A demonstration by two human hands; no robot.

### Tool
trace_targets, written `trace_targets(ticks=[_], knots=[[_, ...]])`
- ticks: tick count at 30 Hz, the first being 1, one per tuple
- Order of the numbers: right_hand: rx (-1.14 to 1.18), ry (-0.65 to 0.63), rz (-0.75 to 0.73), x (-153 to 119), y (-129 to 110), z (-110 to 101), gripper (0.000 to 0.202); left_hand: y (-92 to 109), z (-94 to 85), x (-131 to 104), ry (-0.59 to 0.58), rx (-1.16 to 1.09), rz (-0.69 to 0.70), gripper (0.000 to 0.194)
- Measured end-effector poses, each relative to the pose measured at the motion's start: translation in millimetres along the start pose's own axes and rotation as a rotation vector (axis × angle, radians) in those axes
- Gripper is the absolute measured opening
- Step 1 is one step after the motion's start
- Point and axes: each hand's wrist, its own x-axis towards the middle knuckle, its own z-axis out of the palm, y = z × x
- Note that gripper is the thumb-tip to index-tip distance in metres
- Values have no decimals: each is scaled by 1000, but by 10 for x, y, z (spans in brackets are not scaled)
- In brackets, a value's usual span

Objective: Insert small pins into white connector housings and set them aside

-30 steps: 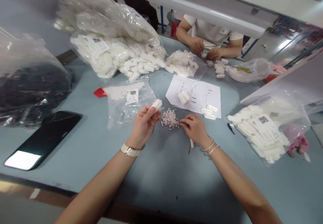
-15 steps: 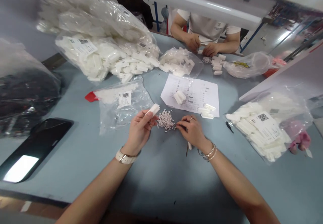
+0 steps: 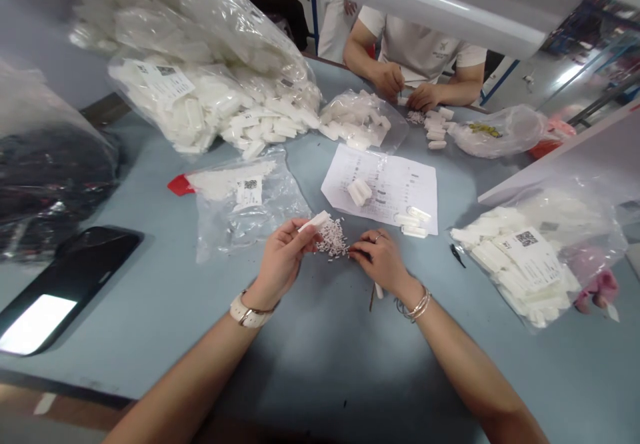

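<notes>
Between the fingers and thumb of my left hand (image 3: pixel 286 252) is a white plastic piece (image 3: pixel 316 221), held over the left edge of a pile of small pale bits (image 3: pixel 332 239). My right hand (image 3: pixel 381 257) is at the pile's right edge, its thumb and forefinger pinched together; anything between them is too small to make out. Partly under my right hand lie a thin brown stick (image 3: pixel 372 297) and a white piece (image 3: pixel 379 291). Beyond the pile, a printed sheet (image 3: pixel 390 174) bears several white pieces (image 3: pixel 360 192).
Bags of white pieces stand at the back left (image 3: pixel 200 97) and right (image 3: pixel 525 257). A clear bag with white powder (image 3: pixel 240 197) lies left of the pile. A black phone-like device (image 3: pixel 70 284) lies far left. Across the table, a person's hands (image 3: pixel 407 91) work near more white pieces.
My left hand has moved slightly right with the white piece, which is now tilted flatter over the pile. My right hand stays at the pile's edge, still pinched.
</notes>
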Motion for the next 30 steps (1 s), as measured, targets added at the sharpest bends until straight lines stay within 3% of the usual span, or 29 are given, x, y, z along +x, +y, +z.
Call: trace_targets(ticks=[12, 18, 30], knots=[[-163, -131, -81, 11, -148, -88, 16, -1, 29, -20, 16, 89, -10, 34], [-276, -239, -11, 24, -249, -138, 16, -31, 24, -20, -9, 131, 26, 32], [-289, -286, 65, 23, -223, -231, 17, -15, 41, -39, -19, 156, 50, 30]])
